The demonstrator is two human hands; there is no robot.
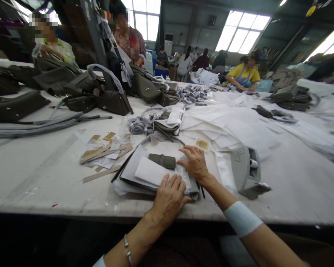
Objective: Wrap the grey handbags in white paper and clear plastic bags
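Observation:
A dark olive handbag (122, 180) lies flat before me, with white wrapping sheet (132, 163) over much of it. On top rest a folded white paper piece (150, 171) and an olive strap or tab (163, 160). My left hand (169, 196) lies on the near edge of the bag, fingers stretched over the white paper. Beyond it, my right hand (194, 163) hovers at or touches the bag's right side, its fingers curved and apart beside the olive tab. Its fingertips seem to hold nothing.
Paper tags and brown strips (105, 154) lie to the left. A small dish (202, 144) and a grey tape dispenser (246, 170) stand right. Wrapped straps (140, 125), olive bags (111, 100) and white sheets (225, 118) lie farther back. Several co-workers, one in yellow (245, 74), are around.

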